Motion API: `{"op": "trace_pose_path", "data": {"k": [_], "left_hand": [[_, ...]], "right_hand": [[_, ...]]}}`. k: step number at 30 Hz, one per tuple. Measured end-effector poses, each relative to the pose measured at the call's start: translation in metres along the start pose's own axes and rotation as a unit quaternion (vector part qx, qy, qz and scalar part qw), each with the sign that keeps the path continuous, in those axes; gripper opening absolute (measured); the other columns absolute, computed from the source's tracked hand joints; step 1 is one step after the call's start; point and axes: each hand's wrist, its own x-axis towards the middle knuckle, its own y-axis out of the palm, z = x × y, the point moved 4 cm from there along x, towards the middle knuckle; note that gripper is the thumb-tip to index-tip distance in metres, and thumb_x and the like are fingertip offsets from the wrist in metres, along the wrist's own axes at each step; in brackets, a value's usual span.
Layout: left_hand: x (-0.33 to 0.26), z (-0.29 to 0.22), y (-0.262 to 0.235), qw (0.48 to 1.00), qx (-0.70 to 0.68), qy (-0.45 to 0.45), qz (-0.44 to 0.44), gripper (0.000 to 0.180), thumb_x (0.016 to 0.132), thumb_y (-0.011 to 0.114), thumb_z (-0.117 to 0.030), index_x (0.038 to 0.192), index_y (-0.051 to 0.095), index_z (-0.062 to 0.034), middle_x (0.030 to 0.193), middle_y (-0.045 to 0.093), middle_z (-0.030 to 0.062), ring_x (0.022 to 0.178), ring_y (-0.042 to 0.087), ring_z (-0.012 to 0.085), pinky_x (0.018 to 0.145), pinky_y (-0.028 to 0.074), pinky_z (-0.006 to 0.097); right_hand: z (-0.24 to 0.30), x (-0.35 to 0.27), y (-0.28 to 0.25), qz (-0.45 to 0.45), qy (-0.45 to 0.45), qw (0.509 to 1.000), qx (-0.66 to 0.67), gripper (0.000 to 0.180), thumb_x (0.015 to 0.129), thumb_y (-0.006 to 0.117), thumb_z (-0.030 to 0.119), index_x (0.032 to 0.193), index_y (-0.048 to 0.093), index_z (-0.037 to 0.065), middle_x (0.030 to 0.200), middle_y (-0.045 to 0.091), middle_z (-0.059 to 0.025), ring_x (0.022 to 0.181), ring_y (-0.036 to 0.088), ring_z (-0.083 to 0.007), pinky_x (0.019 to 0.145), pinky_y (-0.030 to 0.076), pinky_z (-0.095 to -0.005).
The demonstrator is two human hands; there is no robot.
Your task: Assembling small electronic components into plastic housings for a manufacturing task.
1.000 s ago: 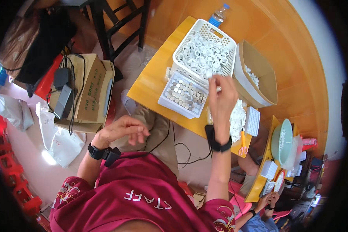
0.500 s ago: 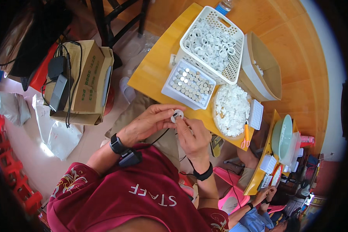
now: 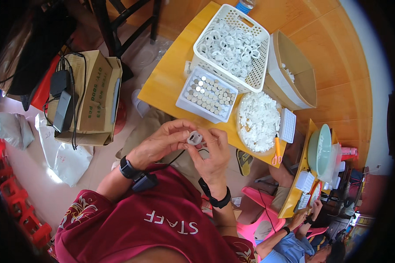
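From the head view, we look down on a person at work with one small white round piece (image 3: pixel 194 138), held up on the near side of the white basket (image 3: pixel 200 55), clear of the table and showing a dark opening. The left hand (image 3: pixel 164 139) pinches it between thumb and forefinger; the right hand (image 3: pixel 214 151) grips it from the other side, fingers curled around its edge.

We judge this single piece to be partway handled; whether anything is seated in its opening, we cannot tell. Much appears left: the basket carries a deep heap of loose white rings (image 3: pixel 232 50). Just in front of the basket, we see a pale tray (image 3: pixel 183 105) of silvery discs (image 3: pixel 208 97), many still laid out in rows. Nearer than the basket and to its right sits a round dish piled with white bits (image 3: pixel 259 125), with orange-handled scissors (image 3: pixel 277 151) farther along on that same side.

Right beside the basket stands a cardboard box (image 3: pixel 309 90) holding a few white pieces (image 3: pixel 288 72). Which of these heaps, if any, is finished work, we cannot say. Well to the basket's right and nearer, a co-worker (image 3: pixel 289 247) sits at a second table (image 3: pixel 288 210).
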Motion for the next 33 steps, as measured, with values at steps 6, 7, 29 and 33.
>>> {"op": "trace_pose_path", "data": {"k": [6, 7, 29, 33], "left_hand": [[0.002, -0.005, -0.010, 1.000, 0.030, -0.004, 0.002, 0.025, 0.087, 0.055, -0.017, 0.106, 0.051, -0.0015, 0.100, 0.057, 0.0098, 0.093, 0.059, 0.0185, 0.080, 0.050, 0.029], [0.002, -0.008, -0.011, 1.000, 0.030, -0.003, 0.002, 0.025, 0.087, 0.055, -0.017, 0.106, 0.051, -0.0015, 0.100, 0.057, 0.0098, 0.093, 0.059, 0.0185, 0.080, 0.050, 0.029], [0.022, -0.044, -0.018, 1.000, 0.000, -0.007, -0.013, 0.024, 0.090, 0.049, -0.018, 0.107, 0.052, -0.0006, 0.097, 0.059, 0.0099, 0.082, 0.060, 0.0152, 0.071, 0.050, 0.024], [0.028, -0.039, -0.009, 1.000, 0.005, -0.002, -0.018, 0.024, 0.090, 0.049, -0.018, 0.107, 0.052, -0.0011, 0.096, 0.059, 0.0084, 0.082, 0.060, 0.0150, 0.073, 0.050, 0.024]], "right_hand": [[-0.001, 0.019, -0.009, 0.002, 0.016, 0.996, 0.084, 0.035, 0.067, 0.071, 0.005, 0.100, 0.060, 0.005, 0.087, 0.054, -0.0092, 0.069, 0.055, -0.0195, 0.056, 0.045, -0.0264], [-0.005, 0.024, -0.011, 0.003, 0.015, 0.996, 0.084, 0.035, 0.067, 0.071, 0.005, 0.100, 0.060, 0.005, 0.087, 0.054, -0.0092, 0.069, 0.055, -0.0195, 0.056, 0.045, -0.0264], [-0.040, 0.091, 0.004, 0.003, 0.014, 0.998, -0.056, 0.014, 0.069, 0.058, -0.009, 0.080, 0.058, -0.001, 0.075, 0.054, -0.0123, 0.067, 0.056, -0.0275, 0.061, 0.044, -0.0339], [-0.024, 0.083, -0.013, -0.008, 0.057, 0.997, 0.045, 0.014, 0.069, 0.057, -0.011, 0.078, 0.056, -0.001, 0.076, 0.056, -0.0108, 0.063, 0.056, -0.0205, 0.059, 0.045, -0.0298]]}}
